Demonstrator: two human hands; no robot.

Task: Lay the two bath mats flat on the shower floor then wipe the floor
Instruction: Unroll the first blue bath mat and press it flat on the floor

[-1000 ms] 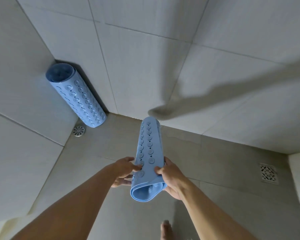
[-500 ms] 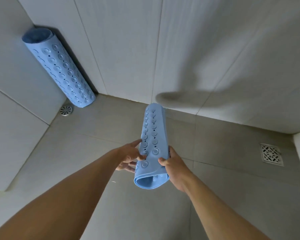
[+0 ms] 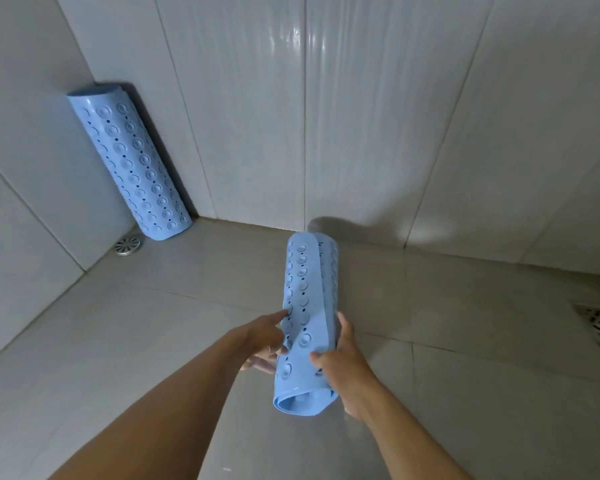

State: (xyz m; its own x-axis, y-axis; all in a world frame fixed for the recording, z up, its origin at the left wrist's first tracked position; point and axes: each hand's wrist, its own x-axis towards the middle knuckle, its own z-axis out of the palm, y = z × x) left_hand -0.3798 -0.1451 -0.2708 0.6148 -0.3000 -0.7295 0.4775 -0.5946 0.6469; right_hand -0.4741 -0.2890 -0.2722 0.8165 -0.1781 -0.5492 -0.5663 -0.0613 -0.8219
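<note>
Tiled shower floor point(image 3: 146, 341) waits under us with neither mat laid and, we judge, no wiping begun. We hold one rolled mat point(image 3: 307, 299) above it: our left hand point(image 3: 265, 336) pinches its loose edge, while our right hand point(image 3: 340, 367) curls its fingers round the roll. The second mat point(image 3: 132, 168) stands rolled in the far-left corner by the round drain point(image 3: 128, 244). Open floor spreads ahead, walled on two sides.

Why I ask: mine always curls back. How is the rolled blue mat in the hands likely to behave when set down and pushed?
Probably floppy: the rolled mat sags open at its near end, where the left hand and right hand grip it. Its held curl suggests it may spring back. Being a tube, it could roll if pushed.
</note>
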